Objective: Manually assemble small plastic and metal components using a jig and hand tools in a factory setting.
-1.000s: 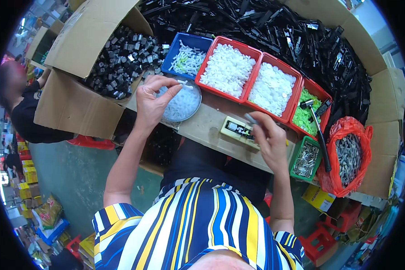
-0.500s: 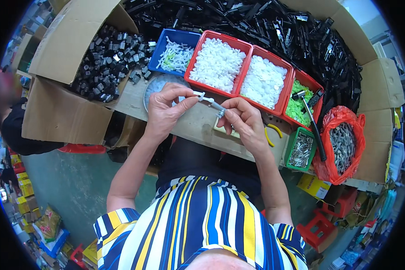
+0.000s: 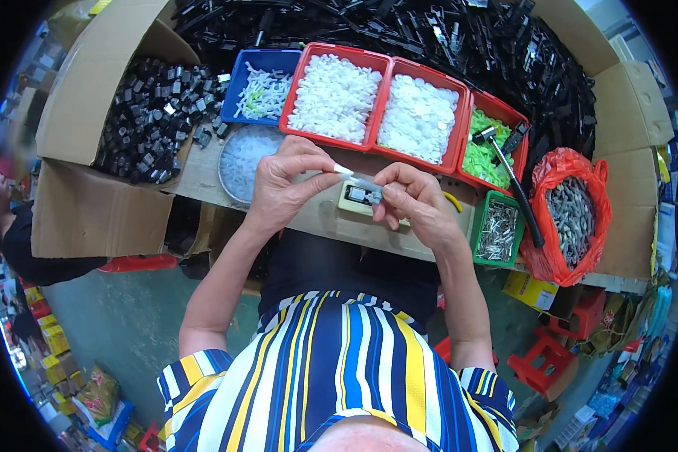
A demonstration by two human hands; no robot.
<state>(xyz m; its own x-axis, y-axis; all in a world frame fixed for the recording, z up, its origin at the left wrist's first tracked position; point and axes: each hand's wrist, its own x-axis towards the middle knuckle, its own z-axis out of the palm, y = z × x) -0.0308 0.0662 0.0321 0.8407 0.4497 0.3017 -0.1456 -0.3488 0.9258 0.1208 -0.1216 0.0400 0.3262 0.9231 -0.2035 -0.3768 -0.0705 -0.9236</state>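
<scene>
Over the bench, both my hands are raised close together. My left hand (image 3: 288, 184) pinches a small white plastic piece (image 3: 343, 170) between thumb and forefinger. My right hand (image 3: 416, 197) is closed on a small grey part (image 3: 375, 194), its lower end partly hidden by the fingers. The two parts meet or nearly meet between my fingertips; I cannot tell whether they are joined. Just below them lies a cream block (image 3: 352, 207) with a black piece (image 3: 360, 194) on top. A round dish (image 3: 224, 169) of translucent bits sits beyond my left hand.
Behind stand a blue bin (image 3: 233, 103), red bins (image 3: 369, 135) of white and green pieces, and heaped black parts (image 3: 422, 38). To the right are a green tray (image 3: 474, 233), a hammer (image 3: 529, 215), yellow-handled pliers (image 3: 453, 200) and a red bag (image 3: 606, 203). A carton (image 3: 83, 218) stands left.
The white piece and the grey part have come closer together between my hands. The right hand has shifted slightly, uncovering the block and its black piece. The view has shifted a little.
</scene>
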